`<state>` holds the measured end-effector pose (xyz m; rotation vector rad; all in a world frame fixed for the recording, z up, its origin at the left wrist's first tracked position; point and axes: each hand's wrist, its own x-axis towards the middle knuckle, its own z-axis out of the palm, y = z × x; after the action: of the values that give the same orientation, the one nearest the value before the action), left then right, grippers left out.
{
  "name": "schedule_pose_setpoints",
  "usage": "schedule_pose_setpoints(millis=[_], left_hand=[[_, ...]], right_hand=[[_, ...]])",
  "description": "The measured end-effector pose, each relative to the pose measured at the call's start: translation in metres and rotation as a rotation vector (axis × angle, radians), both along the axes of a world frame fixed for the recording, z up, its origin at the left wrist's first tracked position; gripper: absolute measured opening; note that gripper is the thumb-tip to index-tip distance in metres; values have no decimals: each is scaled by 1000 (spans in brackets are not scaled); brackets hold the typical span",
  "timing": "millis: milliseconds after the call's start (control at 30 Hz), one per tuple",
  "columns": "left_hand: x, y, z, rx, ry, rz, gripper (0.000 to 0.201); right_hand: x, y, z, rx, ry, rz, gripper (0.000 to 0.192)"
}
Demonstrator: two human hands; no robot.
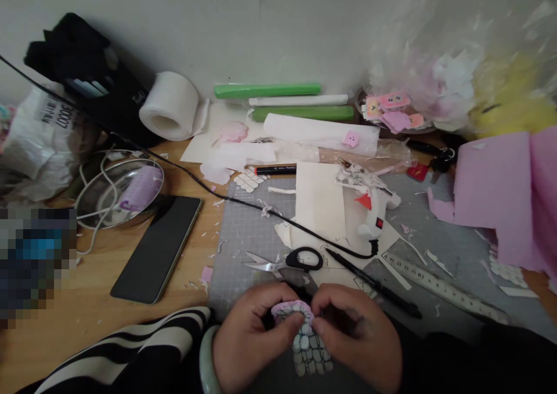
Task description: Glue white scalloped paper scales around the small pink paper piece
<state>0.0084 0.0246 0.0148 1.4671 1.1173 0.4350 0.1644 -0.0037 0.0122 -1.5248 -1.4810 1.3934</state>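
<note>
Fingers (300,320) of both hands pinch scaled paper piece (304,339) (between them).

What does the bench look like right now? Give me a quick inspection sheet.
Surface: grey cutting mat on a wooden desk, strewn with paper scraps.
Job's things: small scale-patterned paper piece, pink at its top edge.
Clutter: scissors, glue gun, ruler, black pen, phone, tape roll, pink paper.
Grippers: left hand and right hand both pinch the paper piece.
Cables: black cable runs to the glue gun; white cord at left.
Surroundings: pale wall behind.
</note>
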Motion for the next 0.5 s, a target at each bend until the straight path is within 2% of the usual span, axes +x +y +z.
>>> schedule_pose_setpoints(millis=[200,367,500], left_hand=[[-3,-3,-4,1,-46,4,17],[-4,-3,-4,11,-57,-14,16],[-3,-2,-5,13,-54,-5,16]], right_hand=[[4,5,-3,-154,65,-18,18],[8,4,-8,-181,158,41,18],[8,5,-7,-242,220,30,15]])
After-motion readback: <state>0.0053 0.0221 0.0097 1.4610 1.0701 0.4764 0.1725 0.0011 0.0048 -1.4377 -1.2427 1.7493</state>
